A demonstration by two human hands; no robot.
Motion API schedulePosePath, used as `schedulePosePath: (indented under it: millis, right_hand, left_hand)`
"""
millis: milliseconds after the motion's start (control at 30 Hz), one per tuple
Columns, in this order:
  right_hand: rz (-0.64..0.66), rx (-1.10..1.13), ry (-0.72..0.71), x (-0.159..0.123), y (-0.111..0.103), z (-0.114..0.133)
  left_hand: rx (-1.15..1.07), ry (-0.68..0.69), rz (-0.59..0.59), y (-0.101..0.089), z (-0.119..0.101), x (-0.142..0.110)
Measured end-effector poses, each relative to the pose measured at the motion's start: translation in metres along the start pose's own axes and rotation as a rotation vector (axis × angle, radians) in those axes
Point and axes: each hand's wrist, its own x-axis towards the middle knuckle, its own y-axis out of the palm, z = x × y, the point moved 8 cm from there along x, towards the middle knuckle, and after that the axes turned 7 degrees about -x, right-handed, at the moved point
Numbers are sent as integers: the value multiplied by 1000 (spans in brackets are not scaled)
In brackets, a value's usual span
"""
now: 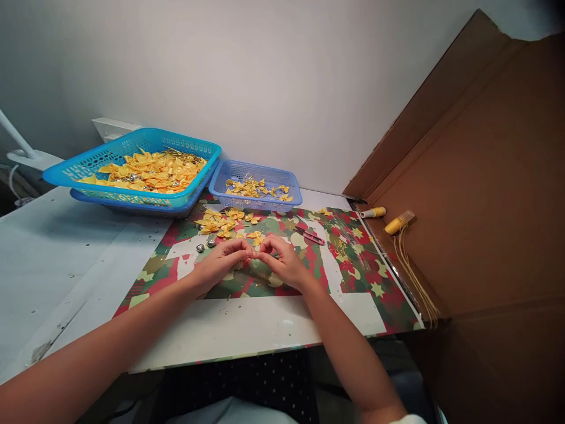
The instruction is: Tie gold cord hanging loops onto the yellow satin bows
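Observation:
My left hand and my right hand meet fingertip to fingertip over the patterned sheet. Both are closed in a pinch, and what lies between the fingers is too small to name. Just beyond them is a loose group of yellow ribbon bows, with one more yellow bow close to my fingertips. Two small silver bells lie left of my left hand. To the right of my right hand rests a pair of pink-handled thread snips.
A turquoise basket full of yellow bows stands at the back left. Beside it a smaller blue basket holds more bows. Cardboard walls off the right side, where gold cords hang near two yellow-handled tools.

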Motion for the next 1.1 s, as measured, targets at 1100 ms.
schedulePosePath:
  millis: [1100]
  right_hand:
    - [-278, -175, -84, -5, -1, 7]
  left_hand:
    - [133, -9, 75, 8, 6, 2]
